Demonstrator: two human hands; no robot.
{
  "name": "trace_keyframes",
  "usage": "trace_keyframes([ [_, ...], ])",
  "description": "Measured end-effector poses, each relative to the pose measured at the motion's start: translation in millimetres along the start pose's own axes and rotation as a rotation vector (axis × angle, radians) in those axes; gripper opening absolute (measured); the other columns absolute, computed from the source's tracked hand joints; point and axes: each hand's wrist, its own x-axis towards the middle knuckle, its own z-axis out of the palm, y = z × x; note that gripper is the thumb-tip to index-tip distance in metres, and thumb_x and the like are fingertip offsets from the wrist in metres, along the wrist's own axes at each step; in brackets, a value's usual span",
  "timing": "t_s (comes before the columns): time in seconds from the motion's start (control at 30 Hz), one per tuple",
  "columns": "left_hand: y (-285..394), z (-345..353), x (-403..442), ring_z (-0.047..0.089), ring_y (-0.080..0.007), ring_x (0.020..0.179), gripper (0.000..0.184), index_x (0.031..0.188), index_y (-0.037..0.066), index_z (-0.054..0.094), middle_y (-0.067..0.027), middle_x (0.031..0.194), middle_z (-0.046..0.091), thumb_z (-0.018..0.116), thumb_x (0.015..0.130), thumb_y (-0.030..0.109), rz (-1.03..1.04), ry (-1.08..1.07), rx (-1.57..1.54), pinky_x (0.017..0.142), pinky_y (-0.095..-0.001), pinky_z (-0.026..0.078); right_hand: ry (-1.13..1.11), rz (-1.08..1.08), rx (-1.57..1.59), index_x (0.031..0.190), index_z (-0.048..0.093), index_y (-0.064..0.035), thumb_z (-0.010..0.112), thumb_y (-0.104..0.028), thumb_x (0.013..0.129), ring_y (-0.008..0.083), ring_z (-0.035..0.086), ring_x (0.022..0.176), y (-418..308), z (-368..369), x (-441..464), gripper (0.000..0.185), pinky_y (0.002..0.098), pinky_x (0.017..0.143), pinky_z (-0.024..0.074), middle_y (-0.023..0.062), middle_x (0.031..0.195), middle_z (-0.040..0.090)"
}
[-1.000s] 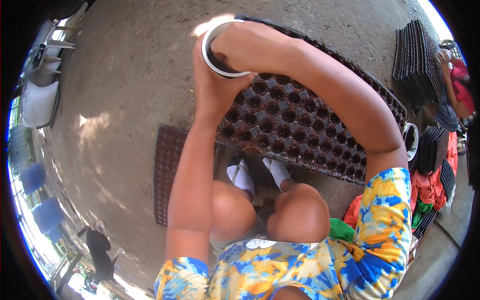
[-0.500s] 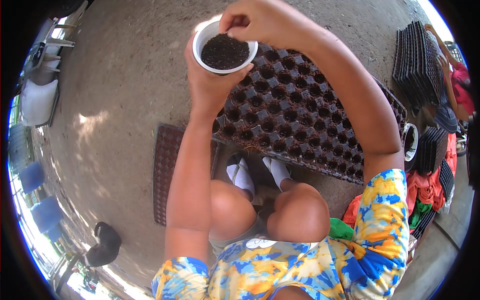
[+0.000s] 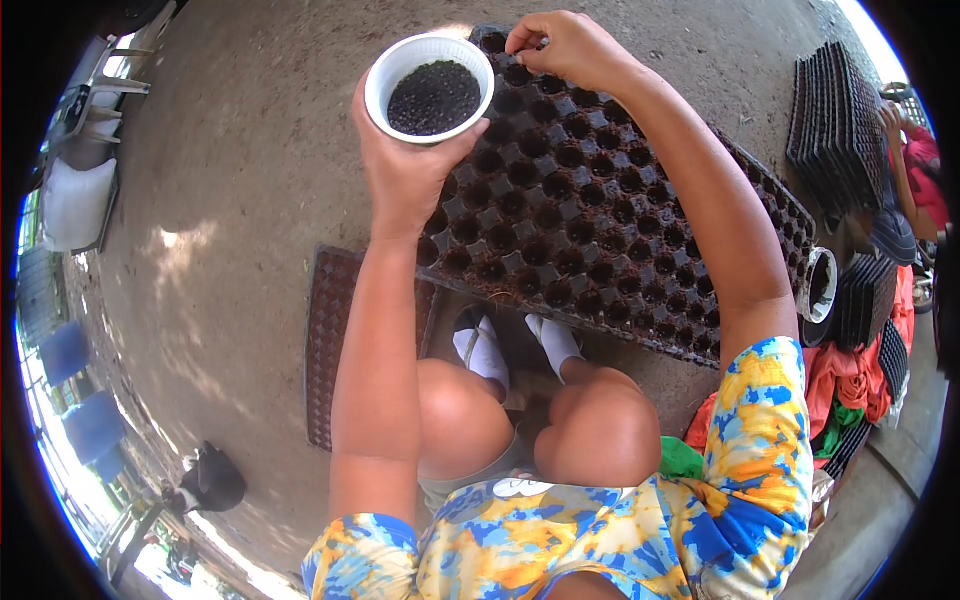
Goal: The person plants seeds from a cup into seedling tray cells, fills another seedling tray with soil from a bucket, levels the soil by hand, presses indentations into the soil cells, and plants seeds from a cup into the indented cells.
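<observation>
A white cup (image 3: 378, 98) holds small dark grains (image 3: 434, 98). My left hand (image 3: 405, 165) is wrapped round it, at the upper left of the black seedling tray (image 3: 570, 225). Brown soil lines the tray's many round cells. Over the far left end of this tray is my right hand (image 3: 565, 48), its thumb and fingertips pinched together. Whatever lies between those fingertips is too small to make out.
A smaller tray (image 3: 345, 340) lies on the ground beside my left forearm. Stacked black trays (image 3: 832, 140) stand at the right, near a person in red (image 3: 925, 170). A white bucket (image 3: 822, 285) sits by the big tray. A dark animal (image 3: 215, 480) is at lower left.
My right hand has come out of the cup and moved right over the tray. The cup, in my left hand, has shifted slightly left. The dark animal has moved.
</observation>
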Motion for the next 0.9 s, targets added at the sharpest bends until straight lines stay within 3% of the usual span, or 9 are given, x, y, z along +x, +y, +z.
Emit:
trace_keyframes([
  [0.07, 1.1, 0.0, 0.5, 0.052, -0.0217, 0.115, 0.091, 0.131, 0.0, 0.032, -0.0121, 0.124, 0.047, 0.088, 0.06, 0.008, -0.009, 0.009, 0.011, 0.101, -0.0338, 0.043, 0.036, -0.067, -0.111, 0.095, 0.07, -0.0075, 0.068, -0.015, 0.08, 0.017, 0.067, 0.078, 12.6, 7.8, 2.4, 0.017, 0.0298, 0.075, 0.052, 0.0067, 0.08, 0.07],
  [0.17, 0.0, -2.4, 1.2, 0.052, -0.0217, 0.115, 0.091, 0.131, 0.001, 0.032, -0.012, 0.124, 0.047, 0.088, 0.059, 0.007, -0.013, 0.025, 0.036, 0.101, -0.0338, 0.043, -0.124, -0.099, -0.03, 0.09, 0.07, -0.0094, 0.066, -0.015, 0.077, 0.026, 0.067, 0.076, -7.2, 4.1, -7.7, 0.015, 0.0364, 0.069, 0.052, 0.0105, 0.083, 0.07],
  [0.27, -0.8, -4.0, 2.0, 0.052, -0.0217, 0.115, 0.091, 0.131, 0.001, 0.032, -0.0119, 0.124, 0.047, 0.088, 0.059, 0.007, -0.012, 0.029, 0.027, 0.1, -0.0338, 0.043, -0.139, -0.158, -0.183, 0.09, 0.07, -0.0094, 0.067, -0.018, 0.078, 0.0275, 0.066, 0.077, -12.7, 6.6, -13.1, 0.015, 0.0372, 0.072, 0.0515, 0.0107, 0.084, 0.07],
  [0.37, 1.9, -5.0, 1.9, 0.052, -0.0217, 0.115, 0.09, 0.13, 0.002, 0.032, -0.0116, 0.124, 0.047, 0.088, 0.059, 0.008, -0.025, 0.028, 0.013, 0.101, -0.034, 0.043, -0.148, -0.158, -0.2, 0.09, 0.07, -0.0092, 0.066, -0.019, 0.079, 0.0264, 0.067, 0.079, -18.1, 4.3, -15.9, 0.015, 0.0369, 0.074, 0.0513, 0.0105, 0.084, 0.07],
  [0.47, 4.9, -5.1, 1.9, 0.052, -0.0219, 0.116, 0.09, 0.131, 0.003, 0.033, -0.0113, 0.124, 0.047, 0.088, 0.06, 0.009, -0.035, 0.024, 0.022, 0.102, -0.0343, 0.043, -0.185, -0.131, -0.186, 0.096, 0.07, -0.0077, 0.066, -0.014, 0.082, 0.0175, 0.066, 0.07, -22.2, 3.5, -17.2, 0.015, 0.0311, 0.068, 0.0518, 0.0087, 0.079, 0.07],
  [0.57, 3.3, -5.7, 1.9, 0.052, -0.022, 0.116, 0.09, 0.131, 0.004, 0.033, -0.0109, 0.124, 0.047, 0.088, 0.06, 0.01, -0.024, 0.021, 0.048, 0.102, -0.0344, 0.043, -0.229, -0.05, -0.148, 0.09, 0.071, -0.0092, 0.066, -0.021, 0.08, 0.027, 0.067, 0.078, -23.7, 2.6, -15.4, 0.016, 0.0367, 0.073, 0.0512, 0.0105, 0.081, 0.07],
  [0.9, 5.8, -5.2, 1.5, 0.052, -0.022, 0.116, 0.091, 0.131, 0.003, 0.032, -0.0111, 0.124, 0.046, 0.088, 0.06, 0.011, -0.028, 0.023, 0.017, 0.102, -0.0345, 0.043, -0.213, -0.165, -0.199, 0.096, 0.071, -0.0075, 0.069, -0.018, 0.081, 0.024, 0.067, 0.081, -20.6, 2.5, -15.7, 0.018, 0.034, 0.076, 0.0514, 0.0104, 0.088, 0.071],
])
